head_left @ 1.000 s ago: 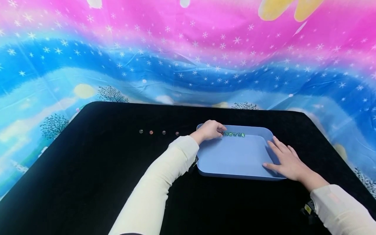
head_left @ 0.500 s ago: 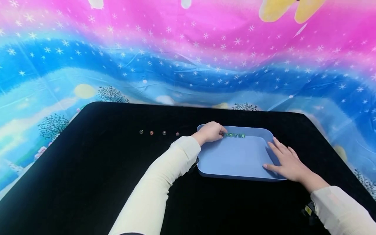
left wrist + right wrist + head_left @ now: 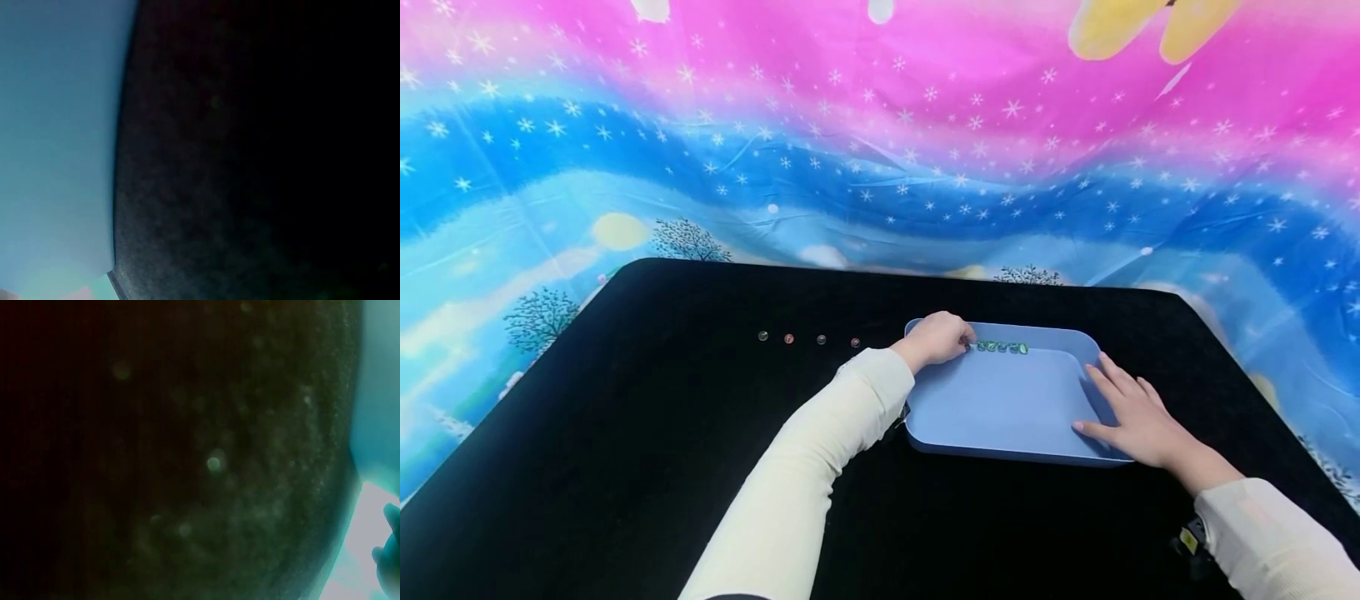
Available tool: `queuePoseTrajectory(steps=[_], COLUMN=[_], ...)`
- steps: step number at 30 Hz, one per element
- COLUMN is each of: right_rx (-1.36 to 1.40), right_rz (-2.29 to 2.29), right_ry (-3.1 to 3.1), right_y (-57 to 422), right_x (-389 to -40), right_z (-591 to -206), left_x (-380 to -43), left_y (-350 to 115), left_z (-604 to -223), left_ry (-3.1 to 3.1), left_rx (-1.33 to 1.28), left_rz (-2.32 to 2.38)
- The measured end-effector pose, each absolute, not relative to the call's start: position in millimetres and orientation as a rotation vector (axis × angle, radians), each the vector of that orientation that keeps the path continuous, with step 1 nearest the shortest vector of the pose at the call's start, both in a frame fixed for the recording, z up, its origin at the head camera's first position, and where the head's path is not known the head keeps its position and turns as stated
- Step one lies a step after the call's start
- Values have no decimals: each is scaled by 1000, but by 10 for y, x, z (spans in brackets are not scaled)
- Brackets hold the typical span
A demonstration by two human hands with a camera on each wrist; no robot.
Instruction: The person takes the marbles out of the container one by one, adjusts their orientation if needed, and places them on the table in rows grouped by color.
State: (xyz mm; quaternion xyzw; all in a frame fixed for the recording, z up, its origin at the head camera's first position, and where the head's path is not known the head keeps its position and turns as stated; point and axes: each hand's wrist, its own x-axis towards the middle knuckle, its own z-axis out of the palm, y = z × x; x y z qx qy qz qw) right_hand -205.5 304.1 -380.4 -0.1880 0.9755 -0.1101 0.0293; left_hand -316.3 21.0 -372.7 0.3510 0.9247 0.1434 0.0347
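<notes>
A shallow blue tray [image 3: 992, 400] lies on the black table. Along its back inner edge runs a short row of green glass marbles [image 3: 1002, 347]. My left hand [image 3: 936, 337] reaches over the tray's back left corner, its fingertips pinching a small dark marble [image 3: 967, 347] just left of the row; the fingers partly hide it. My right hand [image 3: 1131, 417] rests on the tray's right rim with its fingers spread straight. Only the blue tray side [image 3: 56, 137] and dark cloth show in the left wrist view. Neither wrist view shows the marbles in the tray.
Several loose marbles [image 3: 821, 340] lie spaced in a line on the black tabletop [image 3: 625, 433], left of the tray. A patterned pink and blue curtain [image 3: 820, 150] hangs behind the table's far edge.
My left fingers have closed together beside the row and shifted very slightly, leaving a small gap to the row's left end. The right hand and the tray have stayed put.
</notes>
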Motion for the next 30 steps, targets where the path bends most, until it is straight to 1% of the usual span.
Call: queuePoseTrajectory(steps=[9, 15, 30], right_rx=[-555, -530, -553], right_rz=[-334, -344, -343], right_ry=[3003, 3006, 3005], right_y=[3005, 2983, 2986], right_x=[-2092, -2120, -2097], right_z=[-3797, -3825, -3806], left_x=[-3222, -3231, -3106], left_y=[190, 176, 77], left_z=[-3762, -3755, -3548], left_ry=[2828, 2810, 2710], left_rx=[1115, 1132, 1115], left_rz=[412, 492, 785])
